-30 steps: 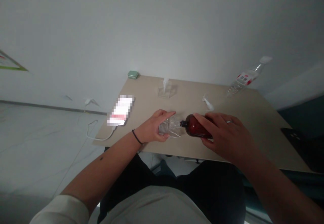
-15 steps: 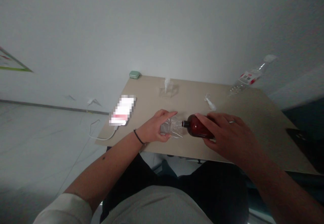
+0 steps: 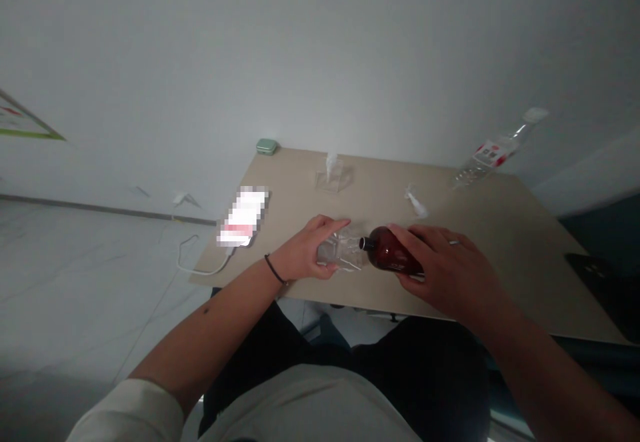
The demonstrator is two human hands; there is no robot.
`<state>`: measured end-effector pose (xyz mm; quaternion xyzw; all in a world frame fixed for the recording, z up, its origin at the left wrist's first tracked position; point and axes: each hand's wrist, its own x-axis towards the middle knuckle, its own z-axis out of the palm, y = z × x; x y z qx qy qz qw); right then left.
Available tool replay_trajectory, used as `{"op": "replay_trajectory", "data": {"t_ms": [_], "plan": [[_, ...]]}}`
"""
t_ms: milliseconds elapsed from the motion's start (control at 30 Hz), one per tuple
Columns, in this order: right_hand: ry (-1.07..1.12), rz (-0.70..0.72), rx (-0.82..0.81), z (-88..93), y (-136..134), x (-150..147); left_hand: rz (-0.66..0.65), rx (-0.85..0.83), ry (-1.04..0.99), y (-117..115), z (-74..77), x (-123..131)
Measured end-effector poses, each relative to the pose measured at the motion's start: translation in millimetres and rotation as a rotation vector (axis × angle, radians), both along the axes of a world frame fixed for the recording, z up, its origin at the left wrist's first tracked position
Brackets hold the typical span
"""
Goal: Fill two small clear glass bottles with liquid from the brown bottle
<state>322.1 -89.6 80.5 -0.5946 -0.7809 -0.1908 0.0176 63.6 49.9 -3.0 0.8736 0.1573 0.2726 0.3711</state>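
Observation:
My right hand (image 3: 447,269) is shut around the body of a dark amber glass bottle (image 3: 391,250), covering its far end. The bottle lies on its side with its black-collared neck pointing left. My left hand (image 3: 306,249) grips a transparent plastic container (image 3: 341,253), which looks crumpled. The bottle's neck touches or nearly touches the container's right end. Both are held just above the beige tabletop (image 3: 500,242), though the gap is hard to judge. The bottle's far end is hidden by my fingers.
A pixelated phone (image 3: 243,217) lies at the table's left on a white cable (image 3: 200,271). Along the far edge are a mint-green tin (image 3: 267,147), a transparent stand (image 3: 333,179), a small white piece (image 3: 415,202) and a labelled plastic bottle (image 3: 485,155). A black object (image 3: 595,272) lies at right.
The whole view has drifted slightly. The bottle and container have shifted a little right, and both hands keep the same hold.

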Motion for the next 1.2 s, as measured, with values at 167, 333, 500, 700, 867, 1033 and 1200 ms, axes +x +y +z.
{"op": "replay_trajectory", "data": {"t_ms": [167,333,500,700,867,1033,1200], "plan": [[0.033,-0.015,-0.025,-2.4,-1.3,0.1,-0.008,-0.007,-0.014,0.1,0.0,0.2],[0.027,-0.028,-0.039,0.5,-1.8,-0.6,0.014,-0.020,0.011,-1.1,-0.6,-0.2],[-0.022,-0.015,-0.043,7.8,-1.3,-2.3,0.011,0.006,0.019,-1.2,1.5,0.3],[-0.064,0.004,-0.018,13.1,-1.9,-3.8,-0.001,0.006,-0.002,-0.9,2.4,-0.1],[-0.092,0.016,-0.006,16.9,-1.8,-5.8,-0.002,0.004,-0.006,-1.1,1.6,-0.2],[-0.091,0.028,-0.002,19.4,-1.9,-6.7,0.001,0.012,-0.005,-0.9,0.8,0.2],[-0.092,0.024,0.002,18.0,-1.7,-6.6,0.006,0.004,0.010,-0.2,0.3,0.4]]}}
